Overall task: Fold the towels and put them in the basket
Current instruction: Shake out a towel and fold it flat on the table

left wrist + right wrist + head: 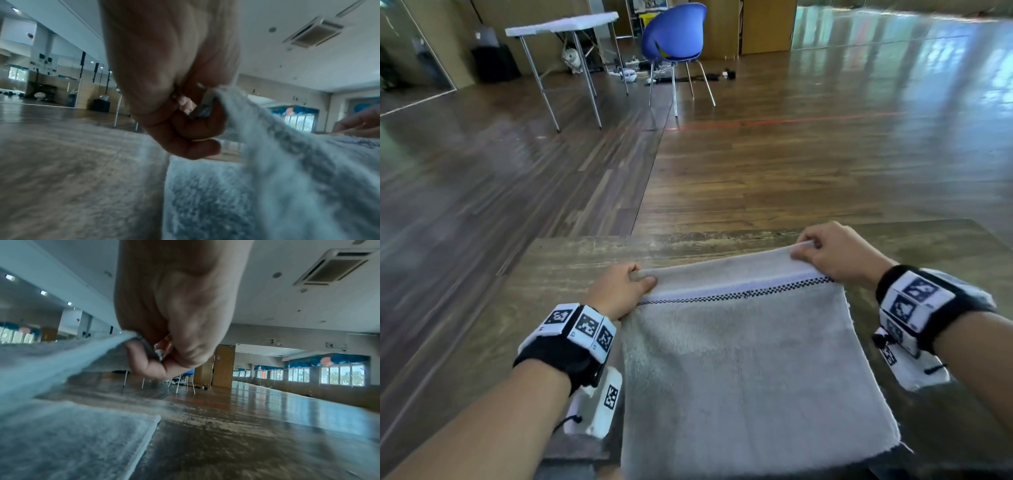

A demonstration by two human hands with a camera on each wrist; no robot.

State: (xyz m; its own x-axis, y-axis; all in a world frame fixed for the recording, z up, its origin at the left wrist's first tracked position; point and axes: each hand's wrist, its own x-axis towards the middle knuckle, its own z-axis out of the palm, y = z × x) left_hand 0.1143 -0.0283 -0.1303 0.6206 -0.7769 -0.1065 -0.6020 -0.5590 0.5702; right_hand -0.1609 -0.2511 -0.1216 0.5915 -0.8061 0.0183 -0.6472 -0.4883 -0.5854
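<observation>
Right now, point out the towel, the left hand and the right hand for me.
towel (743,359), head view, middle of the flat grey pile.
left hand (619,291), head view, back of the hand pinching the far-left corner.
right hand (839,253), head view, knuckles gripping the far-right corner.

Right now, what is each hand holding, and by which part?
Both hold the grey towel: left hand pinches its far left corner, right hand its far right corner, lifted off the table.

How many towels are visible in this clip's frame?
1: a grey towel on the wooden table, its far corners pinched by the left hand and right hand. No basket visible.
</observation>
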